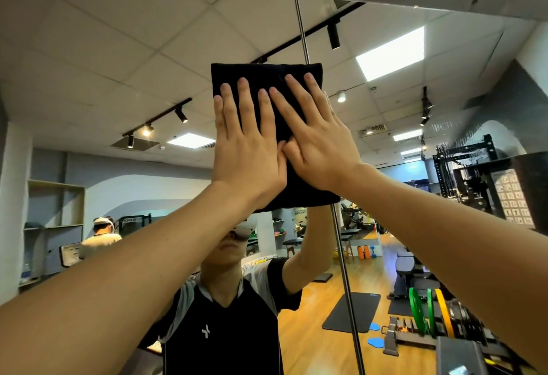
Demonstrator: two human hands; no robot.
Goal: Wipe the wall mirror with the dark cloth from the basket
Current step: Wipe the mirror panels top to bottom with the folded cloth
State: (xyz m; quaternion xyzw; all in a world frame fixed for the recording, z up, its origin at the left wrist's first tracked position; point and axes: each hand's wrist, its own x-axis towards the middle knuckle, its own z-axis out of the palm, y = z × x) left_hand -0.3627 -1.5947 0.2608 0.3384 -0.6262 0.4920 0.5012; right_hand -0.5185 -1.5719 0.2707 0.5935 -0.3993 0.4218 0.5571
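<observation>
A folded dark cloth (267, 72) lies flat against the wall mirror (118, 78), high up, over the seam between two mirror panels. My left hand (246, 143) presses on the cloth's left half with straight fingers pointing up. My right hand (314, 137) presses on its right half, fingers spread and angled up to the left, its thumb touching my left hand. Both arms reach up from the lower corners. The basket is out of view.
The vertical seam (344, 256) between mirror panels runs down past the cloth. The mirror's top edge (385, 1) meets the wall close above. The mirror reflects me, another person (102, 235) at the left, and gym equipment (421, 315) on a wooden floor.
</observation>
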